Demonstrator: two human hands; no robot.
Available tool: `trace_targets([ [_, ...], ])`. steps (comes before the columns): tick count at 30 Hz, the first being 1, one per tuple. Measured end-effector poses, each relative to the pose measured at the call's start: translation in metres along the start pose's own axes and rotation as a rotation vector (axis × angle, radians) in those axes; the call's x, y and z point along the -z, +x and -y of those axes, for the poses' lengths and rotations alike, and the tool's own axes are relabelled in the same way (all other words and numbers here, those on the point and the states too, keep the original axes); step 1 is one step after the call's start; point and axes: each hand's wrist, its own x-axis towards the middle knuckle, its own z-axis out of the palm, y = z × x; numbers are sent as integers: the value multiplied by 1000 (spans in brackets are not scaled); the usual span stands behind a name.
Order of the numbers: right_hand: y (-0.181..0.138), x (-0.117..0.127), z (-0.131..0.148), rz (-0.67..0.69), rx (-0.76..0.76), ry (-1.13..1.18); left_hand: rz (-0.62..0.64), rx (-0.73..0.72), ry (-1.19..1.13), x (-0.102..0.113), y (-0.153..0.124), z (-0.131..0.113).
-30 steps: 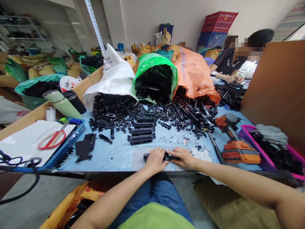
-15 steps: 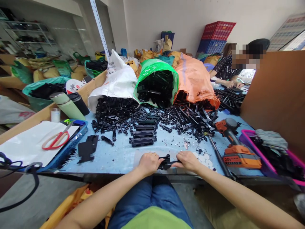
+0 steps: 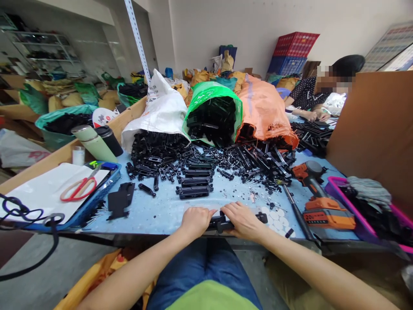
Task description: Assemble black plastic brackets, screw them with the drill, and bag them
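A black plastic part lies at the near edge of the blue table, on a pale mat. My left hand grips its left end with curled fingers. My right hand lies flat over its middle and right side, and the part's right end sticks out past the fingers. Several finished black assemblies are stacked just beyond my hands. Behind them spreads a heap of loose black parts.
An orange cordless drill lies to the right, next to a pink bin. A blue tray with red scissors sits left. White, green and orange sacks spill parts. Another person sits at the far right.
My right hand shifted left and flattened over the part, which now lies longer across the table edge. My left hand stays on its left end.
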Motion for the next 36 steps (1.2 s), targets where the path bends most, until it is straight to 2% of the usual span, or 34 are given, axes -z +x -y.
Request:
trace_targets([
  [5,4,2,-3,50,78,11,43,21,-1,5,-3,2],
  [8,-7,7,-13,20,29,-4,32,30,-32,9,-7,5],
  [11,-20,13,-22,13,-93,-66,-8,17,-34,14,-10,9],
  [16,-31,9,-32,-61,-84,-21,-142,-8,63,6,-6,16],
  [18,-40,1,-45,-109,-209,-21,-201,-20,98,-6,1,19],
  [19,-48,-5,-56,-130,-340,-51,-216,-32,105,-14,5,20],
  [21,-70,-17,-82,-148,-716,-172,-222,-59,94,-29,11,20],
  [23,-96,-29,-108,-103,-1096,-310,-228,-108,62,-42,12,19],
  [25,-118,-38,-127,-18,-1311,-387,-255,-184,44,-50,6,17],
  [28,-135,-43,-140,36,-1406,-400,-265,-268,71,-54,-6,14],
  [31,-135,-36,-139,-1,-1477,-347,-218,-247,104,-53,-13,12],
  [34,-126,-28,-132,-35,-1446,-295,-202,-228,130,-55,-13,10],
  [36,-117,-29,-126,21,-1426,-218,-210,-225,142,-57,-12,9],
])
